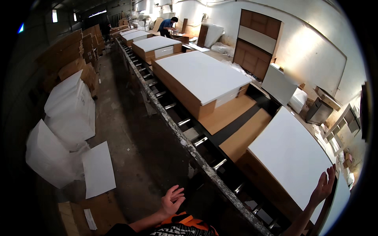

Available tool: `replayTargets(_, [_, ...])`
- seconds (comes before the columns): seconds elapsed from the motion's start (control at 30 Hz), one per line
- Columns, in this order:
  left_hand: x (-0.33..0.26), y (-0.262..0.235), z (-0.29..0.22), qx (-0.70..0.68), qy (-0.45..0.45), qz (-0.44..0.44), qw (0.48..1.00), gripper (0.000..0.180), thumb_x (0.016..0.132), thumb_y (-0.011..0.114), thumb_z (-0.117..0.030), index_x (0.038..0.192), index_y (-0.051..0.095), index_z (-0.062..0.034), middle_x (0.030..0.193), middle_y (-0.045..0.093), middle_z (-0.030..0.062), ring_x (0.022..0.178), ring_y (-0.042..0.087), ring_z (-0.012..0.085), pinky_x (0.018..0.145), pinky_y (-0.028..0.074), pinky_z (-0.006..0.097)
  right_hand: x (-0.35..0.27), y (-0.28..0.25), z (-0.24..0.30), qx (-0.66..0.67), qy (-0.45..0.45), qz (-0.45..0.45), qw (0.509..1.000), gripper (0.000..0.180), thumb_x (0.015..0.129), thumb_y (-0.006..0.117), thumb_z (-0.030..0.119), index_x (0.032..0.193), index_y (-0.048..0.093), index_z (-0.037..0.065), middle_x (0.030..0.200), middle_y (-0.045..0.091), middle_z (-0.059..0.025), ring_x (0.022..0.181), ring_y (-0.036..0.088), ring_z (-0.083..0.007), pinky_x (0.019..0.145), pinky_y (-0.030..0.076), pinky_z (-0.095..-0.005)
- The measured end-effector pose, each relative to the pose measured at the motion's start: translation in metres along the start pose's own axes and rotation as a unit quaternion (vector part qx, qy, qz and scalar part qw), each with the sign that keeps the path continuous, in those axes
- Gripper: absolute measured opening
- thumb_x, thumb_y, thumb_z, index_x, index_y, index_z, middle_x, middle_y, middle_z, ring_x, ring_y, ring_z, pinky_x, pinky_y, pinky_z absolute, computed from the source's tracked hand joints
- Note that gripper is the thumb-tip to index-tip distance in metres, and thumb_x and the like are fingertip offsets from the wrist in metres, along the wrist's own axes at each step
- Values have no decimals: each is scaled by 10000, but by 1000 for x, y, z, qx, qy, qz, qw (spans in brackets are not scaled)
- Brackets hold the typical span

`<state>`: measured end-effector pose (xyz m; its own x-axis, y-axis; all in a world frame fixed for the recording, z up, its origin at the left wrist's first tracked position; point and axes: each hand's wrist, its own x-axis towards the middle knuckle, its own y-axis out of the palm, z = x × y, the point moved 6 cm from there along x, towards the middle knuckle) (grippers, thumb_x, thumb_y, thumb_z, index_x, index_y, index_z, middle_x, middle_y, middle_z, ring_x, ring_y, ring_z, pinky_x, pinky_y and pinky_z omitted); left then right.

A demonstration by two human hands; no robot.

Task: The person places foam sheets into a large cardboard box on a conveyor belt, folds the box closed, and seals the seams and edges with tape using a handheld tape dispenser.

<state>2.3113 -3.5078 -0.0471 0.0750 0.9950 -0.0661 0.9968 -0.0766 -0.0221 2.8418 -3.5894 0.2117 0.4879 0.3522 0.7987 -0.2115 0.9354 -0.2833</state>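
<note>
My left hand [171,201] hovers in front of my body, left of the conveyor rail, with its fingers loosely bent and apart, holding nothing. On the right, my right hand [323,188] is raised at the outer edge of the nearest white panel [293,151]. Its fingers stretch upward and hold nothing visible; whether the palm touches the panel edge I cannot tell. That panel lies flat on top of a brown cardboard-sided stack [267,179] on the roller conveyor. Farther along sits a second stack topped by a white board [202,74], with a flat cardboard sheet [228,114] by its near end.
A worn metal rail [189,147] with shiny rollers [200,141] runs away from me. More white-topped stacks [157,43] follow it. Foam-wrapped bundles [71,112] and a loose white sheet [99,169] lie left. A person in blue [167,25] bends over far off. Boards [258,43] lean against the wall.
</note>
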Motion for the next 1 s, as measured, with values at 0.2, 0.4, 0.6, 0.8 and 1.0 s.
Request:
replayTargets(0.2, [85, -117, -23, 155, 56, 100, 981, 419, 887, 690, -141, 1277, 576, -38, 1210, 668, 110, 1063, 672, 207, 928, 547, 320, 4, 168, 173, -75, -224, 67, 969, 256, 948, 525, -27, 1197, 585, -38, 1376, 530, -215, 1237, 538, -331, 978, 483, -393])
replayTargets(0.4, [204, -292, 12, 307, -52, 135, 941, 498, 871, 714, -245, 1324, 551, -117, 1247, 650, 106, 1091, 658, 240, 911, 535, 362, 16, 393, 242, 177, -142, 129, 965, 239, 942, 546, 0, 1168, 599, -55, 1290, 591, -196, 1140, 586, -266, 946, 476, -349])
replayTargets(0.6, [20, -549, 250, 61, -411, -519, 747, 505, 901, 635, -189, 1356, 491, -21, 1239, 614, 170, 1067, 634, 236, 864, 533, 401, -246, 809, 336, 523, 545, 248, 607, 96, 851, 604, 111, 786, 607, 41, 703, 579, -44, 626, 578, -140, 527, 477, -272])
replayTargets(0.8, [44, -585, 260, 48, -603, -447, 659, 496, 918, 621, -205, 1366, 486, -42, 1228, 612, 158, 1082, 615, 226, 888, 514, 372, -485, 811, 733, 476, -259, 839, 47, 667, 857, 662, 262, 1454, 404, 113, 1364, 544, -165, 1131, 605, -311, 973, 475, -415])
replayTargets(1.0, [273, -722, 292, 52, -569, -395, 720, 487, 934, 606, -222, 1377, 482, -63, 1216, 609, 145, 1096, 597, 216, 912, 495, 342, -526, 1048, 763, 284, -307, 866, 274, 521, 836, 632, 290, 1317, 539, 114, 1201, 614, -199, 1160, 561, -363, 943, 470, -440])
